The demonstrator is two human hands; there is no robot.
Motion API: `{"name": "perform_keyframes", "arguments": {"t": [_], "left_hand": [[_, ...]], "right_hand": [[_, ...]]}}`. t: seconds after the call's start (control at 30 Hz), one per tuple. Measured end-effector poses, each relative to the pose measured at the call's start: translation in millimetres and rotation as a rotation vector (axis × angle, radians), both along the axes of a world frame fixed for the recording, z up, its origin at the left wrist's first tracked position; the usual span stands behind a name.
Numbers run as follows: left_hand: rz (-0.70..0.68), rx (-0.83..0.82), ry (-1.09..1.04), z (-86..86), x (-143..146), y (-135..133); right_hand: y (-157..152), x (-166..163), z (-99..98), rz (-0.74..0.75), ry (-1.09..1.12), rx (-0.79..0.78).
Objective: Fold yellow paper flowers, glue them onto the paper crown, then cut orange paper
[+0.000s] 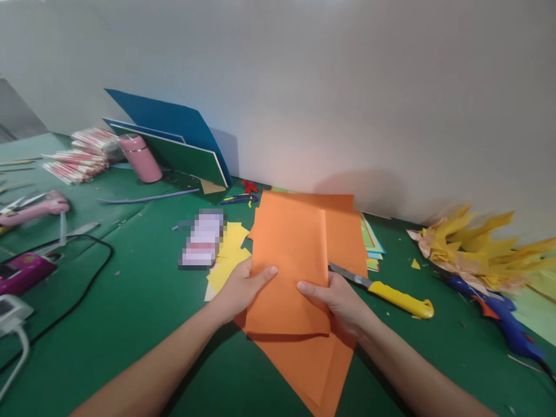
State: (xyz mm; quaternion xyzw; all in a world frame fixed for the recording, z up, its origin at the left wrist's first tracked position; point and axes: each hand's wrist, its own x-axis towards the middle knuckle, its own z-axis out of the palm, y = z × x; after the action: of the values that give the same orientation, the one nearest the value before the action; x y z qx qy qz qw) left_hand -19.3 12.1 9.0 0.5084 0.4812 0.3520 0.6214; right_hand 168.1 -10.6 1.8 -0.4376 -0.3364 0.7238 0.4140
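A folded sheet of orange paper (289,243) is held up between both hands, its fold along the right side. My left hand (243,289) grips its left edge, thumb on the front face and the fingers hidden behind. On the right edge, my right hand (341,295) pinches it the same way. More orange paper (304,365) lies beneath on the table. Just right of my right hand rests a utility knife (399,298) with a yellow handle, its blade pointing toward that hand. Yellow paper pieces (232,246) lie beyond my left hand.
A blurred-out phone-like object (202,238) lies left. A pink bottle (139,157) stands by blue and green boards (174,153) against the wall. A pink glue gun (39,209) and black cable (93,284) are far left. Yellow paper leaves (482,246) and a blue glue gun (508,324) lie right.
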Motion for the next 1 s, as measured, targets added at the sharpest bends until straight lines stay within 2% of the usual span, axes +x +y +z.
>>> {"name": "perform_keyframes", "arguments": {"t": [0.1, 0.17, 0.23, 0.3, 0.33, 0.4, 0.47, 0.53, 0.63, 0.77, 1.0], "left_hand": [[0.027, 0.103, 0.112, -1.7, -3, 4], [0.100, 0.200, 0.165, -3.3, -4, 7], [0.183, 0.303, 0.199, -5.7, -5, 10], [0.228, 0.393, 0.231, -8.4, -7, 12], [0.233, 0.433, 0.258, -9.5, -8, 13], [0.191, 0.491, 0.330, -10.4, -9, 13], [0.096, 0.505, 0.410, -9.9, -10, 14], [0.007, 0.479, 0.471, -9.0, -11, 14], [-0.011, 0.442, 0.526, -9.0, -10, 14], [0.000, 0.449, 0.547, -9.6, -10, 14], [-0.011, 0.481, 0.620, -7.4, -12, 14]], "right_hand": [[2, 0, -0.6, 0.025, -0.030, 0.066], [4, 1, -3.9, 0.004, -0.131, 0.182], [5, 4, -8.3, -0.078, -0.354, 0.375], [3, 6, -11.3, -0.148, -0.674, 0.636], [1, 7, -11.7, -0.138, -0.828, 0.786], [-3, 6, -10.0, 0.022, -1.050, 1.063], [-7, 2, -6.6, 0.286, -1.161, 1.229], [-10, -3, -3.7, 0.508, -1.225, 1.250], [-10, -7, -2.1, 0.671, -1.273, 1.162], [-7, -6, -2.3, 0.747, -1.262, 1.102], [-6, -4, -0.4, 0.771, -1.211, 1.075]]}}
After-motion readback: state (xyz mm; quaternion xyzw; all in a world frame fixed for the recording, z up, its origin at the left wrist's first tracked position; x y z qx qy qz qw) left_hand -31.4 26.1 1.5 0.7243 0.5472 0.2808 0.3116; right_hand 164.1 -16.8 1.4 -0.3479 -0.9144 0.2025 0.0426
